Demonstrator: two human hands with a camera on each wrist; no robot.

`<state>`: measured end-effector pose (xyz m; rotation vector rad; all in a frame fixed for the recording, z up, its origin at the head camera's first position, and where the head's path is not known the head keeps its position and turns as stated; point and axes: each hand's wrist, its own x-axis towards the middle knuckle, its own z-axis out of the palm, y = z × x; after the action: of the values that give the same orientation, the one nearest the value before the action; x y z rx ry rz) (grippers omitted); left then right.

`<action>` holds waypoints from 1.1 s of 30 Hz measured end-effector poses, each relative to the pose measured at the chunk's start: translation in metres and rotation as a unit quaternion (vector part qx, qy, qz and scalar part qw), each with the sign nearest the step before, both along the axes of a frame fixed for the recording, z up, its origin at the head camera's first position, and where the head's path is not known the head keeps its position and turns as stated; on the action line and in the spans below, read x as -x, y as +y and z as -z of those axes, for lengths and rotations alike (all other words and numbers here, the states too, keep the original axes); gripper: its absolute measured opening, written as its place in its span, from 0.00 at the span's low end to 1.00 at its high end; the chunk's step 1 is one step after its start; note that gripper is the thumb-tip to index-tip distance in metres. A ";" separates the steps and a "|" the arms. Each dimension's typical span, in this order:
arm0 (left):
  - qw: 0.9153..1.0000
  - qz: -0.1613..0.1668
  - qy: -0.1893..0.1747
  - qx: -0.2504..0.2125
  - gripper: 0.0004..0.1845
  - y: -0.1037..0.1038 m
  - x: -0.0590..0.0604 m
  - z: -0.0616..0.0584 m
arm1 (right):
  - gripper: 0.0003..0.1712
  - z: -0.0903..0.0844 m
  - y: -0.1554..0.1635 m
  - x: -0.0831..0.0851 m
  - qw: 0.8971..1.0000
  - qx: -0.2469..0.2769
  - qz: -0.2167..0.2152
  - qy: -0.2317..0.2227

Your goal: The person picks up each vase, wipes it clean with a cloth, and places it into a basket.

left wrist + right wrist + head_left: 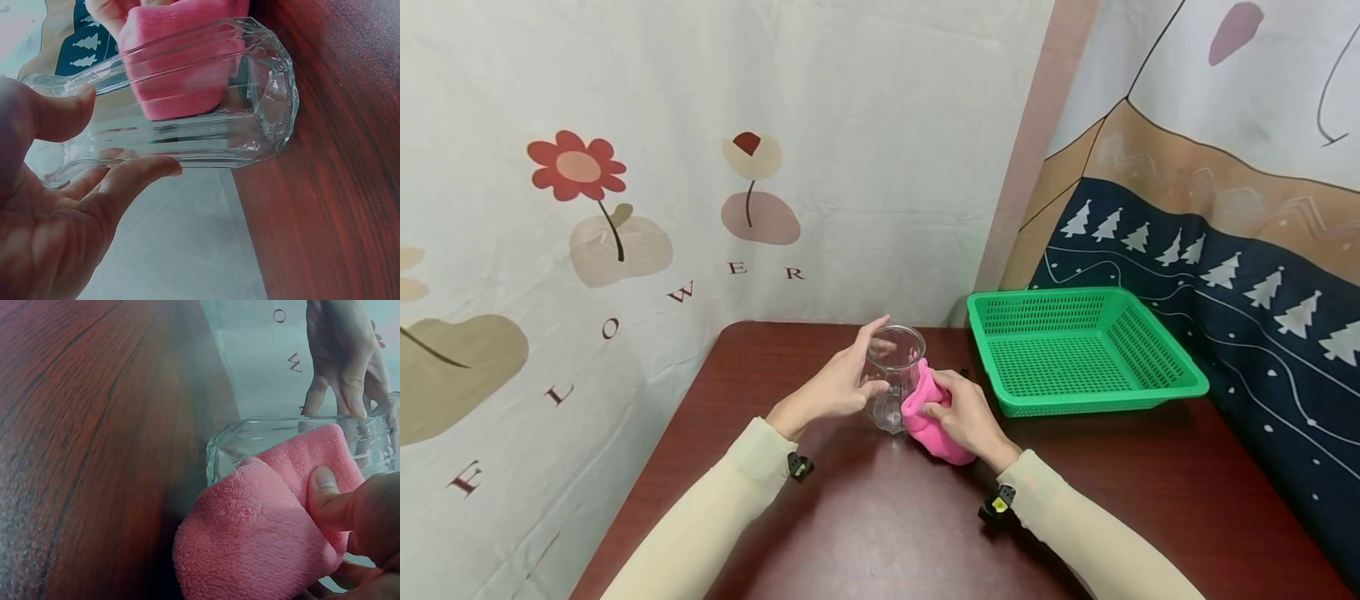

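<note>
A clear glass vase [887,408] with a ribbed body and a flared rim is upright above the middle of the table. My left hand [838,379] holds it near the neck, thumb on the near side and fingers round the far side. My right hand [972,417] grips a folded pink cloth [936,437], with the thumb [328,497] on top of it. Through the glass in the left wrist view, the cloth [181,69] lies against the vase's side. Whether the vase's base touches the table is hard to tell.
A green plastic basket [1086,404] with mesh walls stands at the back right of the dark red wooden table [880,533]. Behind the table hangs a pale cloth backdrop [887,167] printed with flowers and letters. Another printed backdrop [1247,333] with trees hangs at the right.
</note>
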<state>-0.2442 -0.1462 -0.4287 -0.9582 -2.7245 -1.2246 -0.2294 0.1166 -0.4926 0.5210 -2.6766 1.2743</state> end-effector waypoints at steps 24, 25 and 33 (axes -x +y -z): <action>1.000 0.003 0.003 0.004 0.56 0.001 0.000 0.000 | 0.39 -0.022 -0.013 -0.003 0.993 0.100 0.027 0.050; 1.000 0.003 0.003 0.004 0.56 0.001 0.000 -0.001 | 0.39 -0.023 -0.013 -0.003 0.993 0.105 0.028 0.051; 1.000 0.005 -0.003 -0.003 0.57 0.000 0.000 -0.001 | 0.41 -0.027 -0.013 -0.002 0.987 0.143 0.034 0.060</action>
<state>-0.2442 -0.1465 -0.4282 -0.9717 -2.7220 -1.2390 -0.2277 0.1032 -0.4658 0.4469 -2.3398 1.5190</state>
